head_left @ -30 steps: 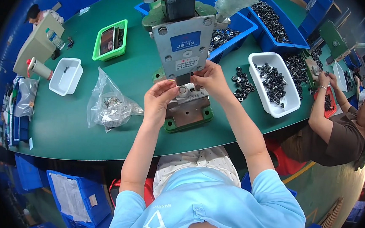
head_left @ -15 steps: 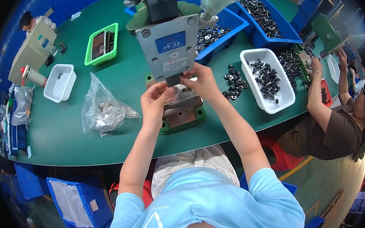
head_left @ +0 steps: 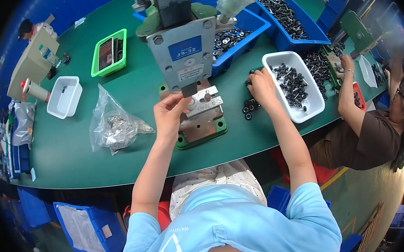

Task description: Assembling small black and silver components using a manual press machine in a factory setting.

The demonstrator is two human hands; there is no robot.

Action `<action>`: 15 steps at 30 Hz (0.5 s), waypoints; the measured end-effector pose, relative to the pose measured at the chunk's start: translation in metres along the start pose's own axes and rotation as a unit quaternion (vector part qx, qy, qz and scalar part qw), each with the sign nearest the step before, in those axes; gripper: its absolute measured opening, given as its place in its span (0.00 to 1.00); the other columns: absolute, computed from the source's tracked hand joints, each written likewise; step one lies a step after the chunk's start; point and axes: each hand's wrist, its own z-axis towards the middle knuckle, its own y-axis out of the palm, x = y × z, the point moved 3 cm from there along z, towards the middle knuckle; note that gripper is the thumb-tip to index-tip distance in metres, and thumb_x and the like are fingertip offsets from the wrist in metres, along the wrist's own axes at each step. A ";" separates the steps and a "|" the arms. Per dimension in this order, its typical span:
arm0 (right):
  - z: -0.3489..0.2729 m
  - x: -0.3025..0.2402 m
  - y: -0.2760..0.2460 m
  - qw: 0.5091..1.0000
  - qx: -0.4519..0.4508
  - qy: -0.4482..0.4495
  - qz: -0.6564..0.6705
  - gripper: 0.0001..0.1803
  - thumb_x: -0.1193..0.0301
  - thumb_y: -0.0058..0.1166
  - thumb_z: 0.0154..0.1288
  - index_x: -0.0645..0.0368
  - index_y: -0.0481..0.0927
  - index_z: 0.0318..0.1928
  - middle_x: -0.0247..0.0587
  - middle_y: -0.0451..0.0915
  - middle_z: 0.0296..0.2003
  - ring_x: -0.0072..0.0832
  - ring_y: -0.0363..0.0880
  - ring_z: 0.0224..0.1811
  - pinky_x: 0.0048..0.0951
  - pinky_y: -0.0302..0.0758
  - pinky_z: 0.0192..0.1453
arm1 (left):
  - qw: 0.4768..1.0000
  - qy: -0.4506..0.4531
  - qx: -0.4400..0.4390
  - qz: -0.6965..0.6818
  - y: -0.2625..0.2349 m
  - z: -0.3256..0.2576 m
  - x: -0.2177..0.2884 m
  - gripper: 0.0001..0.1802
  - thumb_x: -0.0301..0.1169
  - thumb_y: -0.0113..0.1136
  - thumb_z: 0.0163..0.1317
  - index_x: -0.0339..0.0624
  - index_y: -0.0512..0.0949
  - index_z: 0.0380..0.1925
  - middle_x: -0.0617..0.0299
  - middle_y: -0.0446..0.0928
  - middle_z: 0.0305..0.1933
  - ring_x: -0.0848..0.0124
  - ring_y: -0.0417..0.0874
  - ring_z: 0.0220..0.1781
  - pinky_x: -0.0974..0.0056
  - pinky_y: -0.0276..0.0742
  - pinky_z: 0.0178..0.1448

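My left hand is at the hand press, its thumb and fingers pinched beside the steel fixture under the ram. Whatever the pinch holds is too small to make out. To the right, my right hand reaches down onto a small pile of black round parts with pale centres. Its fingers are curled, and black parts show at the fingertips; the grip itself is partly hidden. Close by that hand stands a white tray of black-headed parts with metal pins.
Blue bins of parts stand behind the press. On the left are a clear plastic bag of small metal pieces, a white tray and a green tray. A co-worker sits at another press on the right.
My right hand has left the press fixture and moved right to the pile of black parts. The left hand stays at the fixture, where more of the steel block now shows.
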 end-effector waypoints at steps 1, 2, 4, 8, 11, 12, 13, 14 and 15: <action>-0.001 0.003 0.005 1.000 -0.001 -0.014 -0.018 0.09 0.75 0.62 0.42 0.59 0.82 0.29 0.39 0.78 0.30 0.36 0.71 0.40 0.35 0.70 0.48 | 1.000 0.005 -0.018 0.018 0.003 0.000 0.001 0.07 0.22 0.65 0.52 0.33 0.80 0.32 0.62 0.78 0.30 0.80 0.76 0.30 0.74 0.72 0.30; -0.002 0.006 0.011 1.000 0.004 -0.017 -0.019 0.10 0.76 0.62 0.41 0.59 0.82 0.29 0.39 0.77 0.28 0.37 0.71 0.39 0.35 0.70 0.47 | 1.000 0.002 0.001 0.021 0.005 -0.001 0.003 0.06 0.22 0.65 0.51 0.32 0.80 0.29 0.65 0.75 0.27 0.81 0.73 0.27 0.74 0.72 0.30; 0.001 0.000 0.004 1.000 -0.011 -0.001 0.021 0.10 0.76 0.62 0.41 0.59 0.81 0.30 0.38 0.78 0.29 0.36 0.71 0.39 0.35 0.70 0.46 | 0.996 0.028 0.013 0.081 0.008 -0.002 0.009 0.05 0.22 0.65 0.51 0.31 0.80 0.28 0.67 0.73 0.26 0.81 0.71 0.26 0.75 0.70 0.29; 0.004 -0.014 -0.003 0.974 -0.021 0.015 0.226 0.12 0.77 0.64 0.43 0.58 0.80 0.32 0.35 0.79 0.30 0.29 0.72 0.35 0.29 0.70 0.39 | 0.977 0.104 0.012 0.185 -0.001 0.004 0.004 0.06 0.22 0.66 0.50 0.29 0.79 0.27 0.69 0.68 0.26 0.83 0.65 0.24 0.76 0.63 0.27; 0.008 -0.057 -0.021 0.888 -0.101 0.040 0.448 0.14 0.75 0.67 0.42 0.57 0.79 0.33 0.30 0.78 0.29 0.20 0.69 0.31 0.22 0.66 0.35 | 0.980 0.110 0.020 0.167 -0.004 0.002 0.001 0.06 0.22 0.66 0.50 0.31 0.80 0.28 0.69 0.68 0.26 0.84 0.63 0.24 0.77 0.59 0.26; 0.009 -0.071 -0.027 0.883 -0.102 0.015 0.457 0.14 0.74 0.68 0.42 0.57 0.79 0.33 0.28 0.77 0.27 0.18 0.67 0.30 0.20 0.65 0.35 | 0.980 0.109 0.019 0.167 -0.002 0.001 0.002 0.06 0.22 0.66 0.50 0.31 0.80 0.28 0.69 0.68 0.26 0.84 0.63 0.24 0.77 0.59 0.26; 0.011 -0.084 -0.030 0.877 -0.105 -0.012 0.468 0.15 0.73 0.68 0.42 0.57 0.78 0.33 0.26 0.76 0.26 0.16 0.65 0.30 0.19 0.63 0.34 | 0.981 0.091 0.016 0.172 -0.001 0.000 0.005 0.07 0.23 0.66 0.50 0.31 0.80 0.29 0.68 0.69 0.27 0.84 0.64 0.25 0.77 0.60 0.27; 0.012 -0.093 -0.031 0.870 -0.117 -0.027 0.478 0.15 0.73 0.68 0.42 0.57 0.79 0.34 0.27 0.76 0.26 0.17 0.63 0.29 0.21 0.64 0.34 | 0.981 0.072 0.014 0.177 -0.001 -0.003 0.010 0.07 0.23 0.66 0.51 0.32 0.81 0.30 0.68 0.70 0.27 0.83 0.65 0.25 0.77 0.61 0.28; 0.014 -0.098 -0.024 0.853 -0.140 -0.007 0.502 0.17 0.71 0.69 0.41 0.57 0.79 0.35 0.26 0.76 0.28 0.18 0.64 0.29 0.21 0.63 0.35 | 0.981 0.074 0.017 0.179 -0.003 -0.003 0.012 0.07 0.23 0.66 0.51 0.32 0.81 0.30 0.68 0.70 0.27 0.83 0.65 0.25 0.77 0.61 0.28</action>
